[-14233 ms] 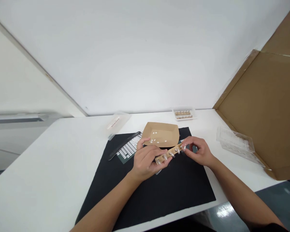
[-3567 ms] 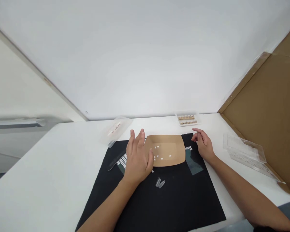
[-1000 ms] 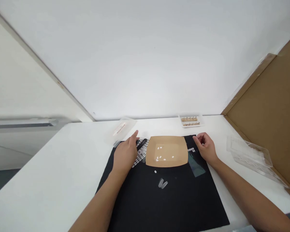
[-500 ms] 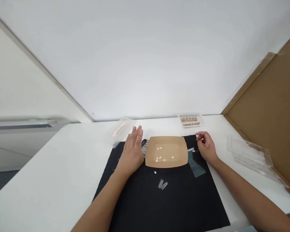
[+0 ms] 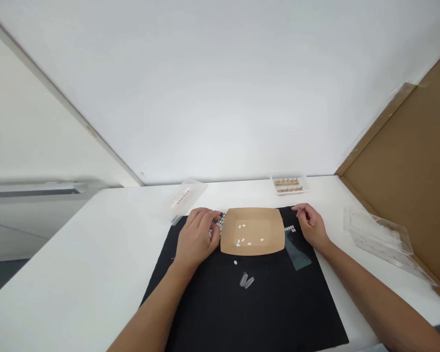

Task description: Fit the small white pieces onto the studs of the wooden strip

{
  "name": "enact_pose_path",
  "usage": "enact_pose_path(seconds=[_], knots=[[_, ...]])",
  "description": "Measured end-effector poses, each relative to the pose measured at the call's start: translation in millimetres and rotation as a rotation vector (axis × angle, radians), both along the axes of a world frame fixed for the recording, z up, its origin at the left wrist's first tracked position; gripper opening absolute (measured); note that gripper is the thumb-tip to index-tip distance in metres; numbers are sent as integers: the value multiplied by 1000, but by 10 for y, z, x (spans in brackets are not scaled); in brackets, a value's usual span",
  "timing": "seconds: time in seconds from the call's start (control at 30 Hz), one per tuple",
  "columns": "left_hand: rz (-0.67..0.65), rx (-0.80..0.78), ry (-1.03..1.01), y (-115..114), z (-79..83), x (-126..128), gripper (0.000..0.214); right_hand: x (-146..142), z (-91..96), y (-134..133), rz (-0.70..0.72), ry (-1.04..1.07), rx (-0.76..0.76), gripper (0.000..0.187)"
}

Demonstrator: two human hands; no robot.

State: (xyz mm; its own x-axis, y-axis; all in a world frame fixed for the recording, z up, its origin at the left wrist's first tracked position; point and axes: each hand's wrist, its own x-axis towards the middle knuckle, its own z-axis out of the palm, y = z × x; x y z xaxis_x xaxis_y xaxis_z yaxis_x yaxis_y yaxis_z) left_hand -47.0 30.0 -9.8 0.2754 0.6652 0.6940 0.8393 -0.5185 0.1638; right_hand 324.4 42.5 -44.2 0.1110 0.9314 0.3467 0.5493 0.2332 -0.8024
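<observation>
My left hand (image 5: 199, 235) is at the left side of a brown paper tray (image 5: 253, 250), its fingers bent forward and its thumb apart from them. Under those fingertips lies a sheet of small white pieces (image 5: 222, 218), partly covered, with something dark beside it. Small white oval pieces (image 5: 249, 244) are scattered inside the tray. Right of the tray, my right hand (image 5: 312, 227) is closed, thumb and forefinger pinched together; whatever they hold is too small to name. A row of white ovals (image 5: 289, 228) and a dark greenish translucent sheet (image 5: 297, 256) lie near it.
A black mat (image 5: 256, 313) covers part of the white table (image 5: 77, 254). On it rest one loose white oval (image 5: 235, 262) and clear nail tips (image 5: 246, 280). Behind are a printed clear lid (image 5: 185, 194) and a box of gold pieces (image 5: 288, 185). A clear case (image 5: 379, 230) stands right, by cardboard (image 5: 418, 161).
My left hand's fingers have gone from stretched out to bent, lowering over the sheet of white pieces. My right hand has shifted slightly, still pinched. The tray and its pieces have stayed put.
</observation>
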Motion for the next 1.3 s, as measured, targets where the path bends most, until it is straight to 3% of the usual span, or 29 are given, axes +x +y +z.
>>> enact_pose_path(seconds=[0.23, 0.5, 0.67, 0.77, 0.83, 0.97, 1.13, 1.3], knots=[[2, 43, 2, -69, 21, 41, 25, 47, 77, 26, -91, -50, 78, 22], [-22, 90, 30, -115, 17, 100, 28, -34, 379, 98, -167, -90, 170, 18], [-79, 105, 32, -121, 26, 130, 28, -198, 648, 393, -112, -118, 244, 56], [-71, 107, 37, -117, 21, 126, 28, -213, 762, 720, -66, -349, 124, 63], [-69, 120, 43, -114, 17, 115, 29, -174, 800, 954, -52, -389, 70, 63], [-90, 164, 67, -108, 15, 94, 27, -37, 808, 1323, -4, -493, -39, 48], [-135, 197, 32, -91, 31, 104, 30, 100, 737, 1517, 130, -589, -215, 44], [-115, 205, 16, -66, 54, 121, 27, 127, 619, 1585, 195, -654, -293, 45]])
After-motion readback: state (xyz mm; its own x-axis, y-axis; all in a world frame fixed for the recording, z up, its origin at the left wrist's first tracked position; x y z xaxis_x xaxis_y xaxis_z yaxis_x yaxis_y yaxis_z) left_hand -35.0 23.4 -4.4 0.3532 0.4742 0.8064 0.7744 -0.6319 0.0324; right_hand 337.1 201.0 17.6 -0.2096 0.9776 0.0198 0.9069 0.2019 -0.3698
